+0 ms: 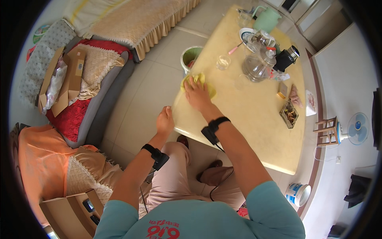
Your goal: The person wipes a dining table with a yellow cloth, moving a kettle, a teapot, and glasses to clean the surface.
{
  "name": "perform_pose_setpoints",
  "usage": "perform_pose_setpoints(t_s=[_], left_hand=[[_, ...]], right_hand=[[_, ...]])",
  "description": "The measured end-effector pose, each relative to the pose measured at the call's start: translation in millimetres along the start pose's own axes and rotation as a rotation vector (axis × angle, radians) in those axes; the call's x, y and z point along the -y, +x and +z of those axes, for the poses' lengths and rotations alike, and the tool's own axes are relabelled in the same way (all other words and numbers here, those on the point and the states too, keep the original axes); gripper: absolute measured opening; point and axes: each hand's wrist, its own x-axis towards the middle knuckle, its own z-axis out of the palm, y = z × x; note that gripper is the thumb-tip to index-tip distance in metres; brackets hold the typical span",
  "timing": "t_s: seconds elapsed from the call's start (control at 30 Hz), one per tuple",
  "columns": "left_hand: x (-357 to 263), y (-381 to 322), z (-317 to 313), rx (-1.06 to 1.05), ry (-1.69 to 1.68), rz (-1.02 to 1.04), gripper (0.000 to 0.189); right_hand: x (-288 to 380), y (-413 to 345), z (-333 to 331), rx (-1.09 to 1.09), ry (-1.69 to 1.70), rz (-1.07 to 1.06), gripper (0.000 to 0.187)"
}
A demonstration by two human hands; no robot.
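Observation:
My right hand lies on a crumpled yellow cloth, pressing it against the table top near the left edge. Its fingers are spread over the cloth and partly sunk into its folds. Beside the table's near-left corner is my left hand, thumb uppermost and fingers curled; the underside of the fingers is hidden. I see nothing held in it. The cream table stretches away to the upper right. A clear drinking glass stands beyond the cloth, with a glass teapot to its right.
Farther back are a green jug, a black flask and a pink-handled utensil. An ashtray and a small box lie toward the right edge. A waste bin stands left of the table, near a sofa.

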Motion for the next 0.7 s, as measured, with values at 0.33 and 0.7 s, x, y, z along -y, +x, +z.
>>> perform_pose_setpoints(t_s=[0.33, 0.7], left_hand=[[8, 2, 4, 0.000, -0.047, -0.051, 0.044], [8, -5, 3, 0.015, -0.139, -0.057, 0.042]], right_hand=[[7, -159, -58, 0.151, 0.062, -0.210, 0.051], [-11, -13, -3, 0.007, 0.019, 0.027, 0.051]])
